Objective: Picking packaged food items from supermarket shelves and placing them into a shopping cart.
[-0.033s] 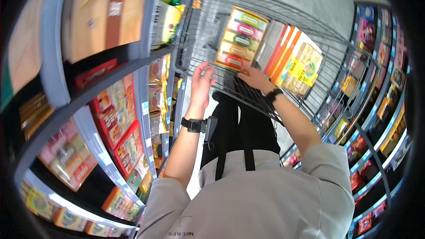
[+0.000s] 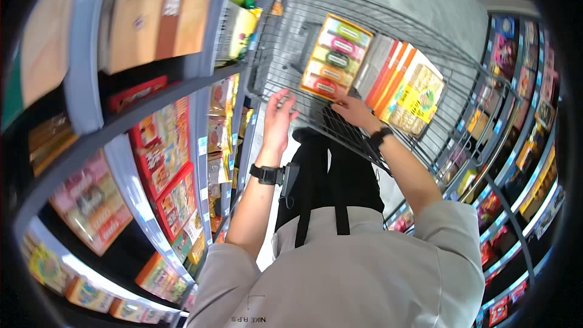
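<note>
Barely anything's shifted from a moment ago: the multicoloured box (image 2: 337, 54) is still lying in the wire shopping cart (image 2: 464, 94), beside some orange-and-white boxes (image 2: 392, 79) and a yellow-labelled pack (image 2: 416, 100). Right hand (image 2: 358, 114) is at its near corner, can't tell if it's gripping; left hand (image 2: 279, 121) hangs empty nearby, fingers loosely spread.

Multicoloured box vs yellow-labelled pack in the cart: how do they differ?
Look: the multicoloured box shows a column of differently coloured labels inside an orange-yellow border; the yellow-labelled pack is mostly tan with one large yellow label.
Place: the box sits farther left in the picture, the pack farther right.
Hand: the right hand has its fingers at the box's lower edge, while the pack is apart from them.
Shared: both lie in the wire cart.
</note>
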`<action>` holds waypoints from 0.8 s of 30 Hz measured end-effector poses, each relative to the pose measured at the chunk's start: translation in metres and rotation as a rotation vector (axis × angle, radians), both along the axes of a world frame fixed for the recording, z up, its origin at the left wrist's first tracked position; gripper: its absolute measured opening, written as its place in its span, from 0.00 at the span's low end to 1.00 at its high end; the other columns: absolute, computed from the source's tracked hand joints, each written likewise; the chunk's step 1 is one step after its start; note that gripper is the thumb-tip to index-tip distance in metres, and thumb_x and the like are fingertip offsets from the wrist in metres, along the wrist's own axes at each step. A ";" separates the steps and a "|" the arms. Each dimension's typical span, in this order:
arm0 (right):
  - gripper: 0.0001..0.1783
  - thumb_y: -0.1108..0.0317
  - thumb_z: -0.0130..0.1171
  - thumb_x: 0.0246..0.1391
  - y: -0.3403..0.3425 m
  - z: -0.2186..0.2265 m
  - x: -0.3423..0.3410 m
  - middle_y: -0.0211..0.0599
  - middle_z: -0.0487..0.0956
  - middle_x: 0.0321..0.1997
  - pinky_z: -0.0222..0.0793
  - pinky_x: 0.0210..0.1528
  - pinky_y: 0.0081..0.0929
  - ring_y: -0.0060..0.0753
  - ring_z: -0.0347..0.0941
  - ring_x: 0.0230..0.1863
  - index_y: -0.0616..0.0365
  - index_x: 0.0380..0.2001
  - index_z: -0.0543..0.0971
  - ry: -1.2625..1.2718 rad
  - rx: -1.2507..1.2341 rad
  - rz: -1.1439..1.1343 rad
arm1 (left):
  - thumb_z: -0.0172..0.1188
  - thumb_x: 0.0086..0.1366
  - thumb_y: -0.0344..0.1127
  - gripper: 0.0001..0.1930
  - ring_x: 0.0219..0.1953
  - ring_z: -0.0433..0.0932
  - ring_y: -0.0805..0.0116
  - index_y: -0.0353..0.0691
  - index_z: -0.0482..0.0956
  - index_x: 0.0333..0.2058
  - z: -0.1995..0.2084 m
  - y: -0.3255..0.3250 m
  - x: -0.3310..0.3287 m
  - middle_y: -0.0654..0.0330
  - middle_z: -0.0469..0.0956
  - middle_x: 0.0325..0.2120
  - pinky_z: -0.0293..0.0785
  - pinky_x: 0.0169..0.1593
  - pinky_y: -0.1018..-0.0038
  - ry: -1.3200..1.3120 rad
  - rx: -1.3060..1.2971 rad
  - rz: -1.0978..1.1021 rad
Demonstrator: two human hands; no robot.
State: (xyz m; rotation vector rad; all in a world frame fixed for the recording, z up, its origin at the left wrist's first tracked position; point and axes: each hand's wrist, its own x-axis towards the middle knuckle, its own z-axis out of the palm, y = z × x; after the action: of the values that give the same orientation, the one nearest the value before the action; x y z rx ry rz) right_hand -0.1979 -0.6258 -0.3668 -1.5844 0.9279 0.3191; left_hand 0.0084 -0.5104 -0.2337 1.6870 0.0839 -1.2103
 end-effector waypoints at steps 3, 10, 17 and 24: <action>0.21 0.58 0.59 0.61 0.005 0.040 -0.002 0.45 0.82 0.46 0.73 0.52 0.30 0.38 0.79 0.49 0.63 0.49 0.78 -0.044 -0.055 0.039 | 0.56 0.67 0.38 0.19 0.53 0.71 0.68 0.41 0.70 0.55 0.029 0.051 0.006 0.62 0.71 0.50 0.70 0.54 0.67 0.002 -0.029 0.064; 0.15 0.62 0.59 0.60 0.056 0.117 0.055 0.41 0.82 0.42 0.73 0.50 0.28 0.34 0.79 0.46 0.61 0.44 0.79 -0.310 -0.356 -0.046 | 0.56 0.68 0.37 0.18 0.53 0.72 0.72 0.41 0.72 0.55 0.083 0.184 0.015 0.64 0.72 0.51 0.71 0.52 0.70 -0.064 -0.087 0.169; 0.10 0.66 0.57 0.64 0.152 0.174 0.141 0.30 0.81 0.45 0.70 0.45 0.20 0.19 0.73 0.41 0.59 0.44 0.79 -0.589 -0.116 -0.097 | 0.57 0.68 0.40 0.18 0.53 0.72 0.71 0.42 0.74 0.54 0.141 0.340 0.015 0.63 0.73 0.51 0.72 0.52 0.71 -0.225 -0.148 0.378; 0.10 0.71 0.58 0.62 0.323 0.269 0.208 0.34 0.82 0.44 0.69 0.54 0.23 0.23 0.75 0.48 0.63 0.45 0.78 -0.711 0.215 0.362 | 0.60 0.67 0.43 0.16 0.48 0.75 0.72 0.44 0.77 0.49 0.168 0.525 -0.023 0.64 0.79 0.46 0.73 0.48 0.71 -0.526 -0.060 0.892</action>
State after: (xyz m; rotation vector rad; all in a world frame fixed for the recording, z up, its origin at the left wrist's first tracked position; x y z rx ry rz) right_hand 0.0102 -0.3028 -0.0976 -1.4981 0.0563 0.0812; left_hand -0.0147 0.0144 -0.0652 1.5794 0.4183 -0.1005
